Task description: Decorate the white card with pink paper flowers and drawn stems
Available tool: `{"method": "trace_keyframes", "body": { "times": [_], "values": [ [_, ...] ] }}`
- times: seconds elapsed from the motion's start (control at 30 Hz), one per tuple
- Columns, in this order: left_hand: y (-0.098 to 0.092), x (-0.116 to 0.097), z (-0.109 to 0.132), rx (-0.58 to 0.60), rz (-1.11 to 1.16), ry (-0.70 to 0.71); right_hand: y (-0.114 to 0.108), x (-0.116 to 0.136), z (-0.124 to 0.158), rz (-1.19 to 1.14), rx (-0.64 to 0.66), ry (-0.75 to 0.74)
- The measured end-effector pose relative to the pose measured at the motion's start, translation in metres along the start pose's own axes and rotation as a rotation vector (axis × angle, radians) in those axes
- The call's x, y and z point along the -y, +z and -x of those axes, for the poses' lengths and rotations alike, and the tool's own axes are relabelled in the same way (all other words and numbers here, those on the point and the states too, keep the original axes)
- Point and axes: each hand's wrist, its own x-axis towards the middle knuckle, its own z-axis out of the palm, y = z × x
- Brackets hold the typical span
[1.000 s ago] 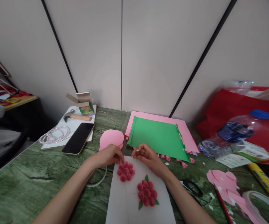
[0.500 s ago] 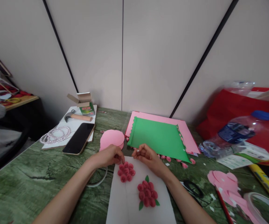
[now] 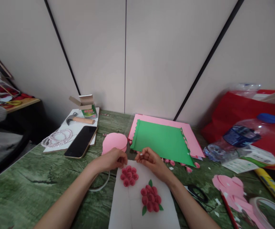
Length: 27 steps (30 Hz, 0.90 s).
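Note:
A white sheet (image 3: 121,208) lies in front of me with two clusters of rolled pink paper roses on it. The upper rose cluster (image 3: 129,175) is round and has no leaves showing. The lower rose cluster (image 3: 151,197) has green paper leaves (image 3: 144,210) around it. At the sheet's top left edge my left hand (image 3: 114,159) is closed in a pinch beside the upper cluster; what its fingertips hold, if anything, is hidden. My right hand (image 3: 151,161) hovers over the top right edge with curled fingers. A tiny white scrap (image 3: 141,154) shows at its fingertips.
Behind my hands are pink paper circles (image 3: 113,142) and a green sheet (image 3: 160,140) over pink paper. Leftward lie a phone (image 3: 81,141), hammer (image 3: 82,120) and beads (image 3: 56,138). Rightward are scissors (image 3: 198,193), a tape roll (image 3: 255,206) and a bottle (image 3: 241,133).
Almost nothing differs. My fingers have shifted very slightly at the sheet's top edge, and both clusters lie in the same places.

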Motion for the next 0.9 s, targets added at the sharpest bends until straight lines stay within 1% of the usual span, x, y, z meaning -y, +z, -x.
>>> {"method": "trace_keyframes", "body": {
  "times": [0.13, 0.37, 0.9],
  "values": [
    [0.0017, 0.0013, -0.0005, -0.027, -0.037, 0.005, 0.0001, 0.0002, -0.0003, 0.018, -0.004, -0.004],
    [0.001, -0.0012, -0.001, 0.017, -0.028, 0.068, 0.0003, 0.0014, -0.0002, 0.033, -0.001, 0.004],
    [0.0001, -0.0032, -0.0002, 0.035, 0.004, 0.056, 0.0008, 0.0018, 0.0003, 0.037, -0.008, 0.002]
  ]
}}
